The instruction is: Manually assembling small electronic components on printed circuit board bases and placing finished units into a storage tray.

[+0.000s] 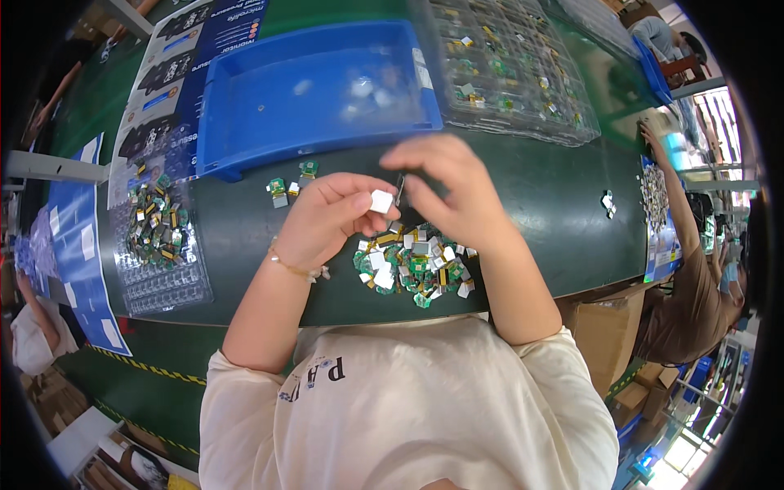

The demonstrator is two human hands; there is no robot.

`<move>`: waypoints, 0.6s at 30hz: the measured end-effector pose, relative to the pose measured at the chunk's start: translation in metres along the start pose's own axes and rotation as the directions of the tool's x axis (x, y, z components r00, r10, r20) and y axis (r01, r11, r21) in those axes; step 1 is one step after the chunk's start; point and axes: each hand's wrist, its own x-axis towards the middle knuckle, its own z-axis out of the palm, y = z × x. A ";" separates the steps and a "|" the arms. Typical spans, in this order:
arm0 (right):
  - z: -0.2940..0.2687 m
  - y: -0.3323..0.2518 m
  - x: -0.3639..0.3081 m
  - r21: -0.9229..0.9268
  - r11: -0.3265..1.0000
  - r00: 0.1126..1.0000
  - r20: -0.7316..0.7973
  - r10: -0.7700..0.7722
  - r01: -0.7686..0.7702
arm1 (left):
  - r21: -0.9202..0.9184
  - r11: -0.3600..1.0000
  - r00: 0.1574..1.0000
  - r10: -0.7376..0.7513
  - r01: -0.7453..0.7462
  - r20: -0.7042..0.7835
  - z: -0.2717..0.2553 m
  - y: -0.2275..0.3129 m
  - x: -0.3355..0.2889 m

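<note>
Hidden and unclear parts

The right hand (457, 184) covers most of the thin dark piece (400, 186) it pinches. The parts in the pile (412, 265) and trays (510, 69) are too small to identify. The worktop's (539, 204) near edge is hidden behind the shirt (408, 408).

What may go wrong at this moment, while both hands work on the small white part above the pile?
1. The left hand pinches the small white part only at its fingertips; it might slip into the pile of small parts and get lost there.
2. The right hand holds a thin dark tool close to the left fingers; a slip might poke them.
</note>
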 end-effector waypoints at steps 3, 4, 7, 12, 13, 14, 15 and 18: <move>-0.001 0.002 -0.012 0.272 0.952 0.984 0.141 0.107 -0.143 | 0.035 0.999 0.999 0.008 -0.009 0.037 -0.001 0.000 0.000; -0.001 0.009 -0.018 0.377 0.902 0.972 0.184 0.149 -0.209 | 0.035 0.999 0.999 0.002 -0.003 0.037 -0.002 -0.001 0.000; 0.000 0.019 -0.032 0.535 0.789 0.950 0.233 0.206 -0.302 | 0.063 0.997 0.992 -0.054 0.047 0.117 -0.007 -0.001 0.002; 0.000 0.019 -0.034 0.656 0.367 0.708 0.376 0.598 -0.659 | 0.235 0.969 0.993 -0.056 0.080 -0.105 0.009 -0.001 0.008; 0.002 0.019 -0.034 0.659 0.365 0.706 0.372 0.602 -0.658 | 0.236 0.968 0.993 -0.062 0.085 -0.101 0.009 -0.002 0.008; 0.003 0.019 -0.033 0.645 0.387 0.708 0.358 0.609 -0.659 | 0.256 0.959 0.986 -0.084 0.119 -0.145 0.007 -0.005 0.008; 0.005 0.019 -0.033 0.630 0.408 0.709 0.347 0.614 -0.661 | 0.274 0.950 0.976 -0.103 0.153 -0.191 0.007 -0.006 0.008; 0.005 0.016 -0.033 0.617 0.449 0.729 0.325 0.602 -0.646 | 0.213 0.975 0.987 -0.022 0.057 -0.162 0.009 -0.009 0.010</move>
